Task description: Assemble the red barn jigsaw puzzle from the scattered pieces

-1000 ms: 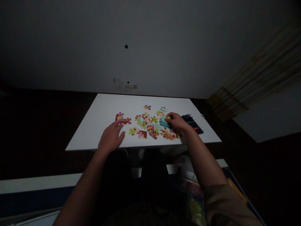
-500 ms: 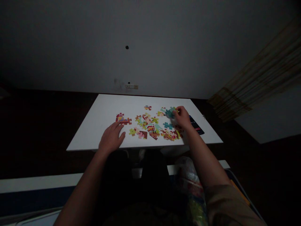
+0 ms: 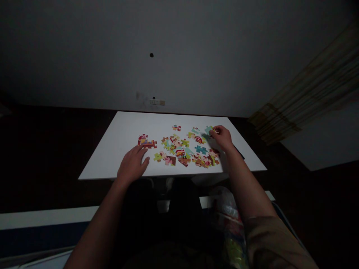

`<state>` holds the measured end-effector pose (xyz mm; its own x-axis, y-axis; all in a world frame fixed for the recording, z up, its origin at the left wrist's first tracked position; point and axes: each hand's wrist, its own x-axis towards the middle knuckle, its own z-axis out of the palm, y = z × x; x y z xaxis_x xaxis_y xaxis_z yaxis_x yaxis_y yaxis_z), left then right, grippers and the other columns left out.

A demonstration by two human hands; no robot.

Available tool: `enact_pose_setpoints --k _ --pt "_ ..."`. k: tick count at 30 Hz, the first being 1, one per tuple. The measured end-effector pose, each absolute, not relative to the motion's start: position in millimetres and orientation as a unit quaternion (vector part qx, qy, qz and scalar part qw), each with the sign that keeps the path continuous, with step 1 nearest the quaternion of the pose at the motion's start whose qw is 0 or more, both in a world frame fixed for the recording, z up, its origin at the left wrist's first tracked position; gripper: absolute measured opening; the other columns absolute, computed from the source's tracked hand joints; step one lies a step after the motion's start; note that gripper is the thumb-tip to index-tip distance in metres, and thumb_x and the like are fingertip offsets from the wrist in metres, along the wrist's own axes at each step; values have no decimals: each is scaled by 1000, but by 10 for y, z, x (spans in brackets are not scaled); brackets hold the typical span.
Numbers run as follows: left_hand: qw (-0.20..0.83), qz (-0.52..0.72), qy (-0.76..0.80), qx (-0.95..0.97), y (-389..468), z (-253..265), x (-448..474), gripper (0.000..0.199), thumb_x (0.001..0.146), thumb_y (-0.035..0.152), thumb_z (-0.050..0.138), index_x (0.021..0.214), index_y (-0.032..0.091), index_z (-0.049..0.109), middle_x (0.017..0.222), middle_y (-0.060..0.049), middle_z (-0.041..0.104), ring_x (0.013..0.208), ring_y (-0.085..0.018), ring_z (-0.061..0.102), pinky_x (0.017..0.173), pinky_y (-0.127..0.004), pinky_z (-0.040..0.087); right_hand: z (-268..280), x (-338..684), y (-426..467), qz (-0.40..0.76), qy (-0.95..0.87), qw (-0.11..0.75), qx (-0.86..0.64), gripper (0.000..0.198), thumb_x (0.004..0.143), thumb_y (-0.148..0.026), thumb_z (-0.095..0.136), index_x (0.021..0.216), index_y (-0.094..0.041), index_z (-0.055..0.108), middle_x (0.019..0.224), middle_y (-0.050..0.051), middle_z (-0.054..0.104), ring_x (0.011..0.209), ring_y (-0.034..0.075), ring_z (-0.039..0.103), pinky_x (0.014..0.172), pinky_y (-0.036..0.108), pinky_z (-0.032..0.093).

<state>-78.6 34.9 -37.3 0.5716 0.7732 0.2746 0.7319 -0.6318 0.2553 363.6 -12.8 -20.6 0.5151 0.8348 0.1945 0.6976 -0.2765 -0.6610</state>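
The right hand [image 3: 223, 136] pinches a teal puzzle piece [image 3: 208, 129] between its fingertips, near the far right corner of the white counter [image 3: 123, 130]. The left hand [image 3: 132, 163] lies flat and open, holding nothing, at the near edge. Loose puzzle pieces [image 3: 182, 149] are scattered between both hands, and a small joined cluster [image 3: 146, 141] sits just beyond the left hand.

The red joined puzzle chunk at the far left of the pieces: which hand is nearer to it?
Left. The left hand lies flat just below the red chunk; the right hand is across the pile, holding a teal piece.
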Motion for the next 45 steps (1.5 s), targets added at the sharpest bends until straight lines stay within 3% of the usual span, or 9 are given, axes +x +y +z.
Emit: enact_pose_setpoints --k 3,7,15,23,28,34,38,41,45 --pt "52 187 422 886 351 -380 -790 43 91 38 42 129 19 51 143 -10 45 131 -28 40 109 -49 34 -245 3686 35 61 -450 379 -806 33 80 -40 57 106 -20 54 93 8 64 77 18 61 70 29 48" --pt "43 198 416 887 368 -412 -787 42 91 37 43 128 20 52 140 -10 47 129 -28 43 109 -48 36 -224 3672 224 49 -436 335 -834 29 79 -36 59 103 -19 58 92 8 65 79 19 60 71 29 46" --pt "45 206 416 885 381 -431 -789 42 91 36 45 128 20 52 140 -10 47 130 -27 42 109 -48 35 -180 3572 209 -11 -505 226 -833 35 84 -37 56 111 -15 62 113 18 61 102 27 56 88 37 41" --pt "48 192 418 887 330 -366 -786 44 92 37 42 128 14 52 142 -12 45 130 -28 41 110 -46 34 -157 3292 -94 78 -674 132 -722 31 79 -40 67 102 -19 69 103 12 68 93 24 61 84 35 44" --pt "45 194 414 888 307 -346 -795 44 92 36 43 129 15 52 141 -11 46 130 -28 41 109 -48 34 -118 3172 -222 56 -664 165 -727 29 83 -30 60 109 -21 67 114 12 66 101 24 60 88 37 44" --pt "33 185 410 892 316 -356 -795 43 92 36 42 128 14 52 140 -12 47 129 -28 42 109 -46 34 -65 3176 -467 86 -657 96 -742 30 68 -33 74 95 -19 71 101 14 69 90 26 62 82 36 46" --pt "33 187 408 893 347 -396 -801 43 91 38 43 127 16 53 140 -10 47 128 -27 43 110 -46 34 -76 3161 -513 93 -641 90 -757 28 68 -33 75 93 -21 69 102 12 68 88 23 62 81 34 46" --pt "33 188 409 892 365 -419 -810 43 91 38 43 127 17 53 140 -10 48 128 -27 43 109 -48 34 -71 3127 -510 107 -640 113 -753 29 68 -30 75 94 -21 67 98 9 68 84 21 61 76 31 46" --pt "37 191 411 890 365 -419 -813 42 91 37 43 127 19 52 140 -9 47 128 -27 44 109 -48 35 -28 3047 -542 87 -633 193 -745 15 80 -27 62 93 -23 63 91 5 69 78 17 61 71 27 46"
